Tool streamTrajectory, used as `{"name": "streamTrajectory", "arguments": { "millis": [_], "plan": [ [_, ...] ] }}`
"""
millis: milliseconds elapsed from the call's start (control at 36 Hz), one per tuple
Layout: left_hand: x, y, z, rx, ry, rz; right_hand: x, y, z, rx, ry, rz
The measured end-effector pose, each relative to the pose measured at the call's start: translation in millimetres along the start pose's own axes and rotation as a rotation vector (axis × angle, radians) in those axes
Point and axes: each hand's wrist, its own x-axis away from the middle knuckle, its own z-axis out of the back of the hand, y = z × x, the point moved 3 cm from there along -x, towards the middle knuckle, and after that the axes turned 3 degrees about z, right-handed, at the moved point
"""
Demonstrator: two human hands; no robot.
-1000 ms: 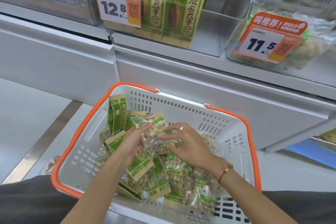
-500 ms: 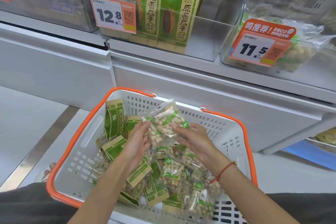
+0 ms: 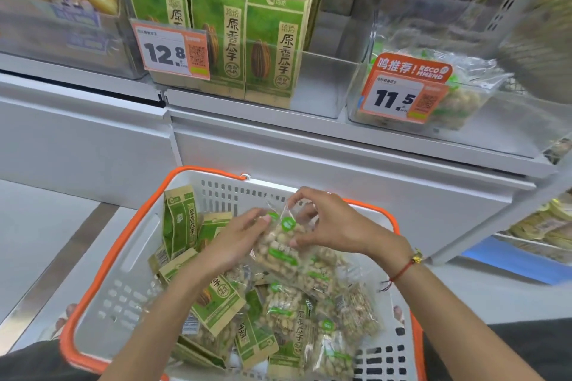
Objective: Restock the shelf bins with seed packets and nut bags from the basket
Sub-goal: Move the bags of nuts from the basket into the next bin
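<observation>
Both hands hold one clear nut bag just above the heap in the white basket with the orange rim. The left hand presses its side from the left, fingers fairly straight along the plastic with the thumb apparently tucked under, though the blur makes that hard to confirm. The right hand pinches the bag's upper right edge, fingers curled over the top seam and thumb against the front. Each grip is therefore closed on the bag, not loose.

The bag's long axis runs from near the person up toward the far wall of the basket, tilted a little to the right. The clear bin with the 11.5 price tag, which already holds similar nut bags, sits up and to the right of the basket on the shelf. The right hand is on the side nearer that bin, so it is probably the one to carry the bag up. The bin of green seed packets stands directly above the basket's far rim; more seed packets lie in the basket's left part.
</observation>
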Motion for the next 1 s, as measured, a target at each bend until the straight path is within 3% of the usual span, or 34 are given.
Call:
{"name": "streamTrajectory", "arguments": {
  "millis": [83,194,333,500,611,778,889,1000],
  "plan": [
    [-8,9,2,0.07,-0.034,0.103,2,-10,13,0.154,0.041,0.055],
    [1,31,4,0.027,-0.115,0.013,3,-26,38,0.247,0.098,0.138],
    [4,65,0,0.019,-0.027,-0.221,16,-46,73,0.457,0.164,0.243],
    [-1,128,-12,-0.042,0.064,-0.515,53,-46,128,0.484,0.478,0.29],
    [-4,171,-29,-0.112,0.016,-0.712,76,-38,157,0.484,0.418,0.317],
    [-23,220,-44,-0.323,0.094,-0.96,105,-38,190,0.607,0.546,0.394],
    [-26,249,-53,-0.421,0.128,-1.029,117,-38,214,0.865,0.665,0.378],
    [-41,264,-38,-0.346,0.308,-0.958,136,-32,245,0.96,0.903,0.328]
  ]
}}
